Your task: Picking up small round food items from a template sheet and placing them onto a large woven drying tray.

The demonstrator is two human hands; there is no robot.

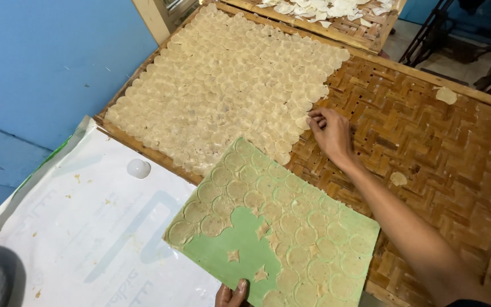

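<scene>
My left hand (pixel 232 294) grips the near edge of a green board (pixel 244 241) at the bottom of the view. Thin round dough discs (pixel 299 222) cover most of the board; a bare green patch shows near my thumb. My right hand (pixel 329 133) reaches across to the woven bamboo tray (pixel 427 148), fingers pinched together at the edge of a large sheet of overlapping pale discs (pixel 228 85) laid out on the tray. A disc seems to be under the fingertips, though I cannot make it out clearly.
Two stray discs (pixel 445 95) lie on the bare right part of the tray. A second bamboo tray (pixel 336 17) with white pieces sits behind. White plastic sheeting (pixel 86 227) covers the surface at left, with a small white ball (pixel 138 168). A blue wall (pixel 46 62) stands to the left.
</scene>
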